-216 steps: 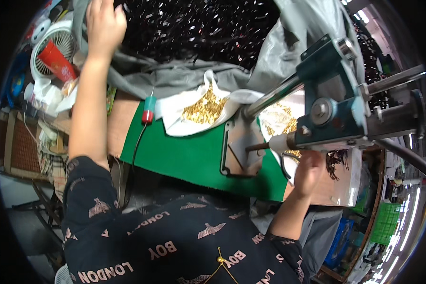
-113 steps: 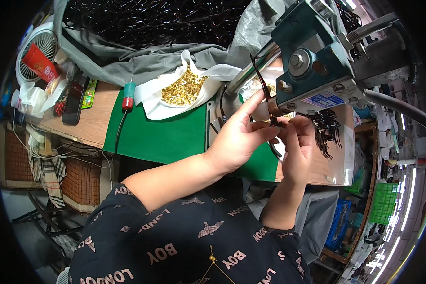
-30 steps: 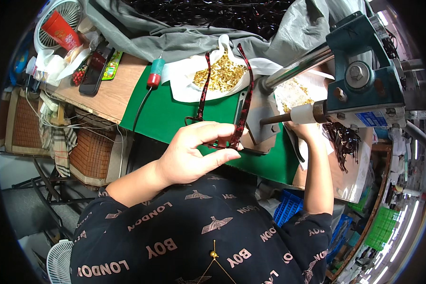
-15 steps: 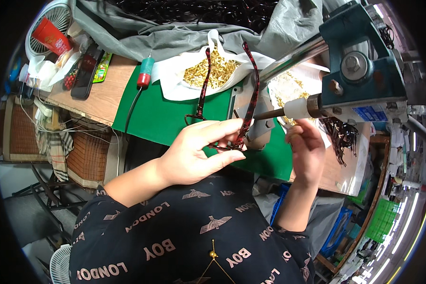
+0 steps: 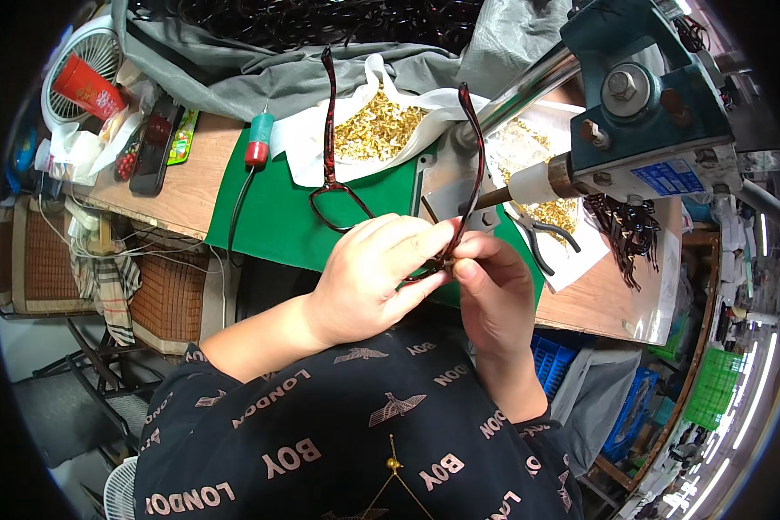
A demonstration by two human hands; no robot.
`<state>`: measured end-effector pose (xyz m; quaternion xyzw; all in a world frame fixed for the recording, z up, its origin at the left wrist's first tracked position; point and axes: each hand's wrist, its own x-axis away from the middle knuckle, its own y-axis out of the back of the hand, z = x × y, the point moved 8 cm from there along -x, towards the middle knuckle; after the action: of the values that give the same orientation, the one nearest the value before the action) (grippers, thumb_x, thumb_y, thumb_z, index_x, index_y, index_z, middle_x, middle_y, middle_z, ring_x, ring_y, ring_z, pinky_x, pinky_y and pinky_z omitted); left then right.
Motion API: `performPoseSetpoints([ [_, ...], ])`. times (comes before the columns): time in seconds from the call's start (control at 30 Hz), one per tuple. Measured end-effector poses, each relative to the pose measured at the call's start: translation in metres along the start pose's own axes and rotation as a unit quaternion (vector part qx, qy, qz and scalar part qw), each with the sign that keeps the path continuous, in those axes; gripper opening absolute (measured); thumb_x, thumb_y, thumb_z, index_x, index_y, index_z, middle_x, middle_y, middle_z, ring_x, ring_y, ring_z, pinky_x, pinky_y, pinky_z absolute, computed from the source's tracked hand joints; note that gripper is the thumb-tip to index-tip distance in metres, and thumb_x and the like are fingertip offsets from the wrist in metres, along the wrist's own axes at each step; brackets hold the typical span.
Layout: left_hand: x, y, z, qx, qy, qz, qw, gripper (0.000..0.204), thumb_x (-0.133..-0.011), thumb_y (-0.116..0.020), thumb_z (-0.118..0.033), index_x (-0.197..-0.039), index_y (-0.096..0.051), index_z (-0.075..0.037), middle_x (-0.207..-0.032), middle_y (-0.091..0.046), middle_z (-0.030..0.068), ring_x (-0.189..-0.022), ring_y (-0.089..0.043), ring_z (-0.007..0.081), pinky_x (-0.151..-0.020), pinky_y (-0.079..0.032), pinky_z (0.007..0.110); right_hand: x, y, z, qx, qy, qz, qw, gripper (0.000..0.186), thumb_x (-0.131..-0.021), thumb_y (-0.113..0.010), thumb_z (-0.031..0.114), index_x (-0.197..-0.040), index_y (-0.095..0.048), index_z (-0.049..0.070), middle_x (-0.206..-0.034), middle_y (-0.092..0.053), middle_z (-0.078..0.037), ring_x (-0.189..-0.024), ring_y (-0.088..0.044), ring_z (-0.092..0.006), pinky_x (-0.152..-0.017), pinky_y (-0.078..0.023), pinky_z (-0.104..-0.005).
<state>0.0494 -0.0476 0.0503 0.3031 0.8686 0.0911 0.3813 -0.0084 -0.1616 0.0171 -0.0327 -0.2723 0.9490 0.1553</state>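
Observation:
A dark red tortoiseshell eyeglass frame [image 5: 330, 143] is held in front of me, its two temples standing up and apart. My left hand [image 5: 364, 277] is closed around the front of the frame and covers much of it. At the frame's right corner, where the temple joins, my right hand [image 5: 498, 303] pinches with thumb and fingers. Whether a small part also sits between those fingertips I cannot tell. Just beyond the right temple, the metal rod [image 5: 492, 199] of a bench machine [image 5: 641, 113] points toward the frame.
Small gold-coloured metal pieces [image 5: 377, 130] lie on white paper on the green mat [image 5: 299, 221]; another such pile [image 5: 550, 212] is at right beside pliers [image 5: 542, 243]. Dark temples [image 5: 624, 238] hang at the table's right. A red-and-teal tool [image 5: 258, 140], phone [image 5: 154, 143] and fan [image 5: 82, 69] stand left.
My right hand has come left from the pile beside the machine to the frame's corner. The frame has turned, its left temple swinging left and its left rim now showing. The pliers have come into sight.

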Motion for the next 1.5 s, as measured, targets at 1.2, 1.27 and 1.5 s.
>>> performPoseSetpoints([
  [1.2, -0.004, -0.032, 0.01, 0.327, 0.201, 0.054, 0.922, 0.063, -0.078, -0.071, 0.002, -0.135, -0.044, -0.001, -0.089, -0.049, -0.0003, -0.073, -0.044, 0.0048, -0.066, -0.039, 0.018, -0.016, 0.004, 0.024, 0.134, -0.117, 0.089, 0.98, 0.008, -0.087, -0.063, 0.008, -0.089, -0.059, 0.001, -0.088, -0.06, 0.0, -0.079, -0.053, -0.0053, -0.072, -0.043, -0.0191],
  [1.27, -0.005, -0.04, 0.009, 0.43, 0.228, 0.032, 0.873, 0.067, -0.079, -0.07, 0.003, -0.139, -0.039, -0.002, -0.09, -0.05, -0.0005, -0.073, -0.043, 0.004, -0.064, -0.039, 0.017, -0.018, 0.014, 0.026, 0.163, -0.118, 0.084, 0.976, 0.011, -0.087, -0.064, 0.008, -0.093, -0.059, 0.0, -0.087, -0.061, 0.0, -0.078, -0.053, -0.0051, -0.07, -0.043, -0.0191],
  [1.5, -0.04, -0.061, 0.002, 0.468, 0.244, -0.019, 0.849, 0.067, -0.09, -0.059, -0.002, -0.146, -0.021, -0.003, -0.072, -0.053, 0.0001, -0.064, -0.047, 0.0049, -0.06, -0.041, 0.019, -0.022, 0.032, 0.071, 0.283, 0.032, -0.016, 0.958, 0.01, -0.087, -0.062, 0.002, -0.095, -0.061, -0.004, -0.083, -0.063, -0.004, -0.073, -0.056, -0.0076, -0.068, -0.046, -0.0209],
])
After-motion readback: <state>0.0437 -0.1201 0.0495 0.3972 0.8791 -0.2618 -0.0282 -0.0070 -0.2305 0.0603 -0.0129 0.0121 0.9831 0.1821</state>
